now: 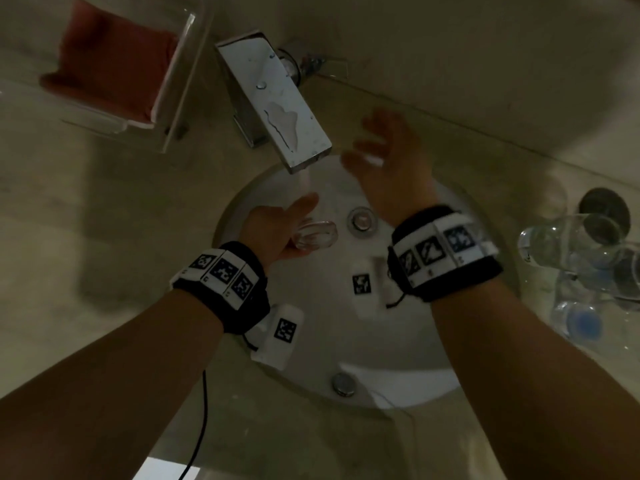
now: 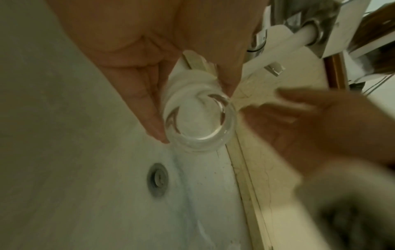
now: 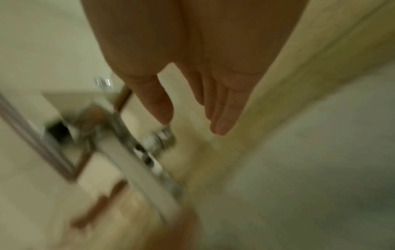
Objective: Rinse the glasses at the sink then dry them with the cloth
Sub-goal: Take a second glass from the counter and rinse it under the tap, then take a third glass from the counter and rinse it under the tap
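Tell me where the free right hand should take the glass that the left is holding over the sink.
Probably around the bare end of the glass, coming from the drain side. It lies tilted, and the left hand already wraps its other end, so that end is the exposed part. The right hand is open.

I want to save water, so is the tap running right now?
Running. In the head view a pale stream falls from the faucet spout into the sink, just above the glass the left hand holds.
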`<state>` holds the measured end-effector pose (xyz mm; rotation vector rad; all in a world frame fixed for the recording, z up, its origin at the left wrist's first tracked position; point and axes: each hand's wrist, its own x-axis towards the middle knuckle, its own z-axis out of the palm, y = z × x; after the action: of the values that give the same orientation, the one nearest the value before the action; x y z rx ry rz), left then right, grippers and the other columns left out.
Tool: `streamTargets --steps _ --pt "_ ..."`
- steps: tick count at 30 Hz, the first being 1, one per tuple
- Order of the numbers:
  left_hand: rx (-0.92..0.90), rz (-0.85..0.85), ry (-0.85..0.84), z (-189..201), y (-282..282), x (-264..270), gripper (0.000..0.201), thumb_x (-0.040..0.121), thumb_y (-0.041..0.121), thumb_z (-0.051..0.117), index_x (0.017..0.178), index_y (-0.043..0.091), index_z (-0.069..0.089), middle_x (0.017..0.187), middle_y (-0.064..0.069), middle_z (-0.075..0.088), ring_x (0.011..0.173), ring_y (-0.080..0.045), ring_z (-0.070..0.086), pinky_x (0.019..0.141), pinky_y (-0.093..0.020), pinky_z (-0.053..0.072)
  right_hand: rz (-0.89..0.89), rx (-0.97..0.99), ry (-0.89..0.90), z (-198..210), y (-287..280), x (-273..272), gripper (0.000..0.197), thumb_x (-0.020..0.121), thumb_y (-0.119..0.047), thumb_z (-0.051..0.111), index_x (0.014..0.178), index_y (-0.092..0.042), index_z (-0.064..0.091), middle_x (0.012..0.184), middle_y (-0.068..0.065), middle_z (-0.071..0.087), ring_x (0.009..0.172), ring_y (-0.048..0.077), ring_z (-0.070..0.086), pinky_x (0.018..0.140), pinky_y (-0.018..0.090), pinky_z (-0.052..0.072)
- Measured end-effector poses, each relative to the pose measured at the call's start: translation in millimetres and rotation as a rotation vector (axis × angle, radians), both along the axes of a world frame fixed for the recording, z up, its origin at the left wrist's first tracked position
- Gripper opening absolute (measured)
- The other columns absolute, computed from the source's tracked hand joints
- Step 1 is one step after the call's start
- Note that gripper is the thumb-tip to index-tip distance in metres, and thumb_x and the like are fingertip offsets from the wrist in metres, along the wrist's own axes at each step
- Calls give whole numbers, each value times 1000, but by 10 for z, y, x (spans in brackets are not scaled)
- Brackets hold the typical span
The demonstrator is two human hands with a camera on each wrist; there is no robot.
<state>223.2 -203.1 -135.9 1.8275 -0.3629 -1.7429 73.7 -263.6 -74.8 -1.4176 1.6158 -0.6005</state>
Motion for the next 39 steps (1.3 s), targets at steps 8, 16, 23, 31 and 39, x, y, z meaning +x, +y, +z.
streamTargets --steps 8,16,23,31,39 --pt "24 -5 -36 61 84 5 43 81 47 77 90 5 72 90 -12 73 81 -22 71 69 -35 63 109 -191 -116 352 -342 184 71 71 -20 64 138 -3 51 131 10 63 120 19 62 104 35 52" --pt "38 -134 -47 82 120 -168 57 75 55 78 97 3 74 91 -15 76 81 -25 74 60 -32 60 188 -1 -60 214 88 -48 62 92 -20 69 147 -10 41 141 6 57 123 16 57 101 24 48" --pt "75 -359 -57 56 219 -397 52 70 56 82 97 12 79 89 -15 78 80 -26 76 65 -38 62 -21 336 229 -218 855 -553 59 90 -57 59 83 1 67 81 14 75 80 29 72 80 43 59" --pt "-219 -580 -48 393 359 -1092 56 65 39 90 105 10 64 97 -7 74 86 -24 75 65 -33 63 -308 196 18 35 1414 -1226 46 83 -44 70 118 -14 66 114 -1 70 93 18 72 86 40 59" --pt "-742 -1056 -129 684 723 -2017 70 53 50 92 106 32 51 107 15 69 98 -1 64 78 -20 54 -544 6 -189 428 2335 -2136 51 73 -10 84 118 -18 61 114 -3 69 105 9 69 90 34 60"
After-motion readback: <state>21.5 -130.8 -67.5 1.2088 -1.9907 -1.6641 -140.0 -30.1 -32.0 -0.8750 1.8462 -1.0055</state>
